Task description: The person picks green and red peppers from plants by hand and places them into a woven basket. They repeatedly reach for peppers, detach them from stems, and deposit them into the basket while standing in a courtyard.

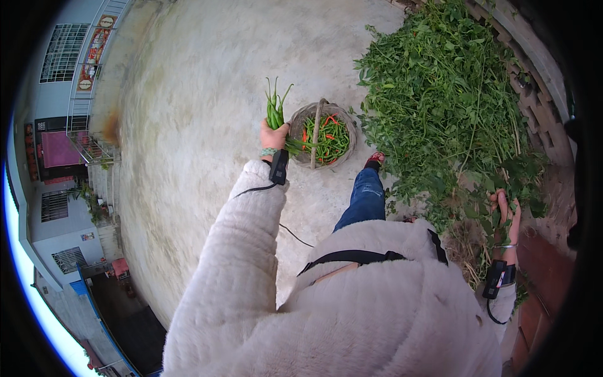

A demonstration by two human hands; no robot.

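My left hand (pixel 274 136) is closed around a bunch of long green chili peppers (pixel 275 107), whose tips stick out past the thumb. It is held just left of a wicker basket (pixel 301 113) with an arched handle (pixel 316 134). Green and red chilies (pixel 333 141) lie inside the basket. On the far right, my right hand (pixel 507 212) is among the leaves of pulled-up pepper plants (pixel 485 198), its fingers curled at a leafy stem. Leaves partly cover those fingers, and the grip is not fully visible.
A large heap of green pepper plants (pixel 438 89) spreads over the concrete ground (pixel 212 70) at the right. Brick edging (pixel 537 108) runs behind it. My shoe (pixel 375 159) is between basket and heap. A house with steps (pixel 101 188) stands at the left.
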